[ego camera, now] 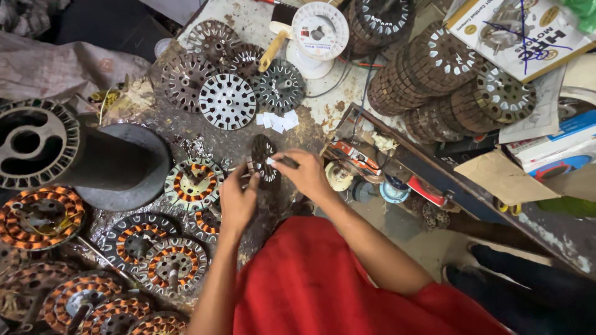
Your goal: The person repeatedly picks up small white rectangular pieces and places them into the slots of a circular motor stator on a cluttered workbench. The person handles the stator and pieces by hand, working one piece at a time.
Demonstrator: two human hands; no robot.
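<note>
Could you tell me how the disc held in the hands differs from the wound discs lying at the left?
The held disc stands on edge with bare slots; the wound discs lie flat with copper coils. The held disc looks dark; the wound ones show orange bands. Both are round, slotted metal.

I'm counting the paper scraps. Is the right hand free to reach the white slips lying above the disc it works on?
Probably not yet: the right hand is pinching a slip at the slotted disc. The white slips lie uncovered just beyond.

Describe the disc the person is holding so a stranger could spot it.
Start at the red garment at bottom centre and follow both arms up. Between the left hand and right hand is a dark slotted disc, held on edge and bare of copper winding.
</note>
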